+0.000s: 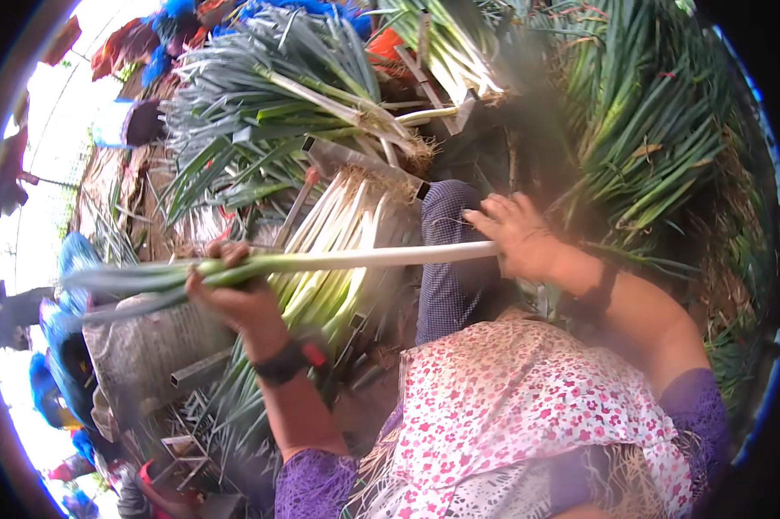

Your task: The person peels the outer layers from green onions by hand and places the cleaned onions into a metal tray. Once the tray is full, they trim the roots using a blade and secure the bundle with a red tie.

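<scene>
Leek (373, 258): leaf tips blurred, left of frame; right end meets right hand (524, 242), grip unclear. Left hand (230, 290) partly hidden by leaves. Upper bundle (459, 52) cut by top edge. Right pile (658, 112) runs into dark rim. Apron (528, 398) cut at bottom. Far-left blue items (74, 259) blurred, unidentifiable.

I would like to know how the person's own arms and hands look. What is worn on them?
The left hand and the right hand wear no gloves. A dark wristband with a red part sits on the left wrist. The left sleeve and right sleeve are purple, with a lace-like pattern. A dark patch on the right forearm is too blurred to identify.
</scene>
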A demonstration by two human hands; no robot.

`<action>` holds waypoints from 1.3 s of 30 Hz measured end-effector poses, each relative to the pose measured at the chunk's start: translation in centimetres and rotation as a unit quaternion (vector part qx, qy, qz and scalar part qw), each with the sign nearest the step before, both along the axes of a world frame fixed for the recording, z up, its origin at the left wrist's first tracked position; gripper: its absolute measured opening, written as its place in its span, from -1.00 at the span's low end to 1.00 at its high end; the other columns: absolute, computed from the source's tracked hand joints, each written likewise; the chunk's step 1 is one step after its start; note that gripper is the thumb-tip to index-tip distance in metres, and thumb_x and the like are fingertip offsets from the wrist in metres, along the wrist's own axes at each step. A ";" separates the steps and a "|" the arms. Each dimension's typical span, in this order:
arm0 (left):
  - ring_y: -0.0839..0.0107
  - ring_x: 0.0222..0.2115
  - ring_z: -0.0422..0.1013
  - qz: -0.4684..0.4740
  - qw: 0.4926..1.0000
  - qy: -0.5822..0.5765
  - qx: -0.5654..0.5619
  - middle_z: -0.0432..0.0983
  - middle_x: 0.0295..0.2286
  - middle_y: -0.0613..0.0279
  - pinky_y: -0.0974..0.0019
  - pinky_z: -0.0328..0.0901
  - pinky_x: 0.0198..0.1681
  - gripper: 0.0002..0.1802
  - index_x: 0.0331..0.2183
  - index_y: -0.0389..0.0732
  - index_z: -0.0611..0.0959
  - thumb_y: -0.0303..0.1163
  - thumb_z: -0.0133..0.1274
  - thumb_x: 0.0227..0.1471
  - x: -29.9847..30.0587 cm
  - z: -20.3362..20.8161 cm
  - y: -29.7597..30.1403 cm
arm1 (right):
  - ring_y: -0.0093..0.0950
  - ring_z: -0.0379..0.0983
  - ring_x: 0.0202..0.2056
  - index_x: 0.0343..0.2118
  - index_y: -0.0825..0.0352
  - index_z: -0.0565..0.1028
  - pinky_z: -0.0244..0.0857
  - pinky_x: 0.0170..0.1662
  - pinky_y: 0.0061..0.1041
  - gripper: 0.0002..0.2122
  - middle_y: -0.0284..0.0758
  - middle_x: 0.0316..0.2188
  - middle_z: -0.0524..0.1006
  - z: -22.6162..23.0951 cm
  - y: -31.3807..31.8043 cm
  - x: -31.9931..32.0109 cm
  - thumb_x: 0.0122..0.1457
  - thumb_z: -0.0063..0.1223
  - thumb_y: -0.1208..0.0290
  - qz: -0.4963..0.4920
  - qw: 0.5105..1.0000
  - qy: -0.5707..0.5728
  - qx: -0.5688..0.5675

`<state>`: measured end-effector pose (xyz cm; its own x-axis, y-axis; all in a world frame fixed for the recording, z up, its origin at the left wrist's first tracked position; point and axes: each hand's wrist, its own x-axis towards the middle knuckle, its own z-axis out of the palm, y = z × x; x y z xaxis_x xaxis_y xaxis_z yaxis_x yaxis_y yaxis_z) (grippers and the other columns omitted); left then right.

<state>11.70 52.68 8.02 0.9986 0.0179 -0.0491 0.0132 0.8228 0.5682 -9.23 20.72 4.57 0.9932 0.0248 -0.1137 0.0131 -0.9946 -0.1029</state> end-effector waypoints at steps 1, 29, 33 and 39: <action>0.45 -0.64 0.22 0.019 0.999 -0.013 -0.036 0.25 -0.54 0.24 0.39 0.22 -0.44 -0.67 -0.38 -0.24 0.37 -0.16 -0.12 -0.10 0.7 0.0 2.6 | -0.19 0.09 0.05 0.14 0.08 0.11 -0.19 0.13 -0.16 -0.29 -0.07 -0.10 0.27 1.3 1.9 1.8 -0.16 0.12 0.36 0.007 1.000 0.029 -0.010; 0.33 0.04 0.12 0.043 0.899 0.232 0.370 0.19 0.01 0.15 0.25 -0.17 0.18 -0.34 0.08 -0.17 0.21 0.08 -0.26 0.09 2.7 -23.7 14.5 | -0.34 0.30 -0.14 -0.38 0.09 0.51 0.12 -0.04 -0.39 -0.80 -0.32 -0.31 0.42 -20.4 13.4 33.8 -0.02 -0.18 0.46 0.103 0.991 0.009 0.081; 0.18 0.09 0.09 -0.160 0.561 0.053 0.810 0.12 0.07 0.00 0.24 -0.08 0.15 -0.22 0.06 -0.27 0.25 0.15 -0.15 -0.01 2.4 -25.4 18.1 | -0.36 0.30 -0.15 -0.39 0.08 0.51 0.12 -0.04 -0.41 -0.80 -0.33 -0.32 0.42 -21.3 14.5 34.5 -0.02 -0.18 0.45 0.112 0.986 -0.011 0.121; 0.02 -0.08 0.28 -0.240 0.419 0.097 0.870 0.38 -0.14 -0.11 0.18 0.13 0.00 -0.27 -0.04 -0.28 0.40 0.12 -0.03 -0.10 3.6 -24.2 13.9 | -0.38 0.28 -0.12 -0.36 0.05 0.52 0.05 0.00 -0.27 -0.77 -0.36 -0.31 0.42 -23.6 15.1 34.4 -0.02 -0.18 0.46 0.090 0.980 -0.062 0.169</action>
